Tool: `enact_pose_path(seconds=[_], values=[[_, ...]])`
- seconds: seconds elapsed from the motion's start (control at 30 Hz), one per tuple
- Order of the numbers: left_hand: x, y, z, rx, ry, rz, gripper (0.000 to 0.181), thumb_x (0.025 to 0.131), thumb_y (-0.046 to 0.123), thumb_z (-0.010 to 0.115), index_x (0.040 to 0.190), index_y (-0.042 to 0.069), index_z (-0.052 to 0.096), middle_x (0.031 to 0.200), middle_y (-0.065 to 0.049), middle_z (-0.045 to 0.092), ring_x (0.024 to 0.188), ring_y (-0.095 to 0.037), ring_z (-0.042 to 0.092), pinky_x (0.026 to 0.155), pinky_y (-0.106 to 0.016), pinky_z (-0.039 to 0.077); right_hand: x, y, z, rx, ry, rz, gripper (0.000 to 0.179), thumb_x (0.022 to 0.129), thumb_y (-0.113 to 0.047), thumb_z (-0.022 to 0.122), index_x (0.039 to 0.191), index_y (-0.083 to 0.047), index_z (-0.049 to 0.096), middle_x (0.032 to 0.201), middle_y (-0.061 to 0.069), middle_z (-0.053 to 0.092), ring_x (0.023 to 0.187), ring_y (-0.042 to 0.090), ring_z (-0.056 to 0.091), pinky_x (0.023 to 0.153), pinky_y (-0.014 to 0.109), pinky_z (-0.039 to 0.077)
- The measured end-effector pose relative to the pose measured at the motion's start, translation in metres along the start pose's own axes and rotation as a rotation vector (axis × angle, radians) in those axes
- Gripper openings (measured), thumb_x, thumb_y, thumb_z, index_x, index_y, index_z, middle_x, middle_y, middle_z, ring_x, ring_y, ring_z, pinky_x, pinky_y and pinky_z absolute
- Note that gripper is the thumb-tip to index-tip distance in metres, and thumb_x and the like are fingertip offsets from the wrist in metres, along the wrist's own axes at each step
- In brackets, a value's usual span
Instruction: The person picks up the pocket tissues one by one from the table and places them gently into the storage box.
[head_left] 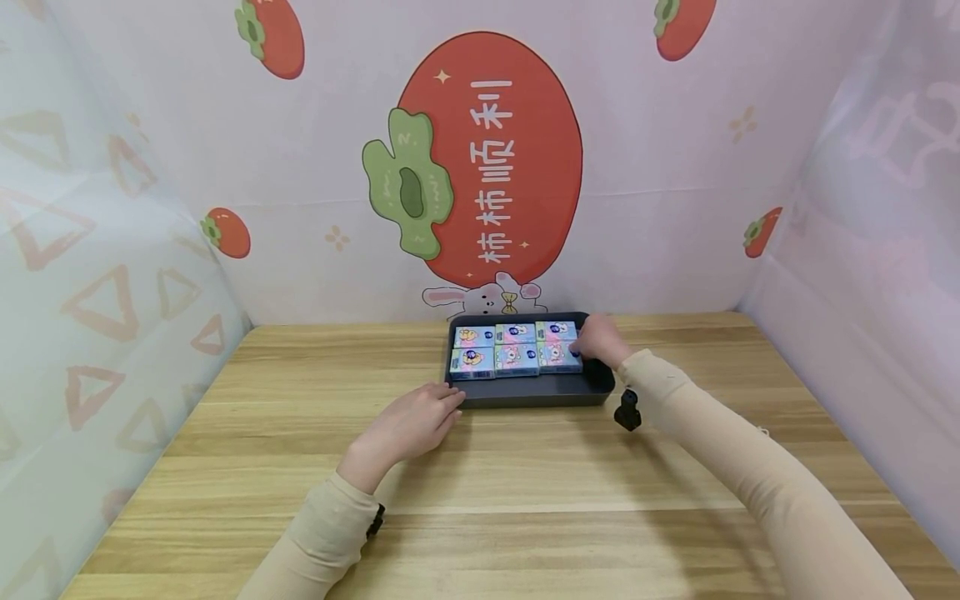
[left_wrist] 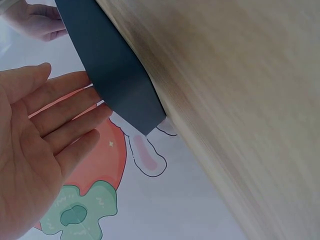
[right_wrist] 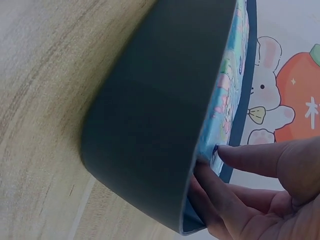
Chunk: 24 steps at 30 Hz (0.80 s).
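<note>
A dark tray (head_left: 525,390) sits at the far middle of a wooden table (head_left: 525,500), holding six small packs in two rows of three. The right hand (head_left: 600,340) reaches over the tray's right end, its fingers (right_wrist: 235,195) curled down inside the wall and touching the near right pack (head_left: 558,355); the wrist view shows fingertips against the pack's edge, but whether they pinch it cannot be told. The left hand (head_left: 412,421) lies flat on the table at the tray's near left corner, fingers (left_wrist: 65,107) straight and slightly spread, their tips touching or just short of the tray wall, holding nothing. Both arms wear beige sleeves. Behind the table hangs a backdrop (head_left: 487,158) with a large red persimmon and a rabbit.
</note>
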<state>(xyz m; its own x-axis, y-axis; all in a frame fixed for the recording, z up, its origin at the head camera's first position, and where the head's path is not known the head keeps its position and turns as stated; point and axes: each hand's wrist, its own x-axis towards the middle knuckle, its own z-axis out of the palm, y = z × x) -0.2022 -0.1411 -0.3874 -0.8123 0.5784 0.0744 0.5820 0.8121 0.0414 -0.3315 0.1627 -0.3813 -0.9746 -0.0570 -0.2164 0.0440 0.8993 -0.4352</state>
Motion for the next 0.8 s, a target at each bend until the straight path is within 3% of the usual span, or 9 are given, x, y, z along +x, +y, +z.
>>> enact_pose_path(seconds=[0.3, 0.8], values=[[0.0, -0.0001, -0.0002, -0.013, 0.009, 0.009, 0.034, 0.097, 0.023, 0.053, 0.123, 0.003, 0.063, 0.124, -0.015, 0.063, 0.118, -0.03, 0.058, 0.102, -0.043, 0.047, 0.0029, 0.001, 0.0002, -0.013, -0.005, 0.008, 0.022, 0.086, -0.014, 0.067, 0.072, 0.002, 0.07, 0.057, 0.006, 0.059, 0.057, 0.018, 0.054, 0.055, 0.025, 0.043], [-0.0005, -0.0005, 0.0004, -0.014, 0.017, 0.018, 0.034, 0.097, 0.023, 0.053, 0.123, 0.002, 0.063, 0.123, -0.015, 0.063, 0.117, -0.031, 0.058, 0.102, -0.043, 0.047, -0.0036, 0.0008, -0.001, 0.025, 0.002, 0.005, 0.019, 0.086, -0.014, 0.068, 0.082, 0.004, 0.072, 0.064, 0.006, 0.061, 0.062, 0.018, 0.055, 0.053, 0.022, 0.042]])
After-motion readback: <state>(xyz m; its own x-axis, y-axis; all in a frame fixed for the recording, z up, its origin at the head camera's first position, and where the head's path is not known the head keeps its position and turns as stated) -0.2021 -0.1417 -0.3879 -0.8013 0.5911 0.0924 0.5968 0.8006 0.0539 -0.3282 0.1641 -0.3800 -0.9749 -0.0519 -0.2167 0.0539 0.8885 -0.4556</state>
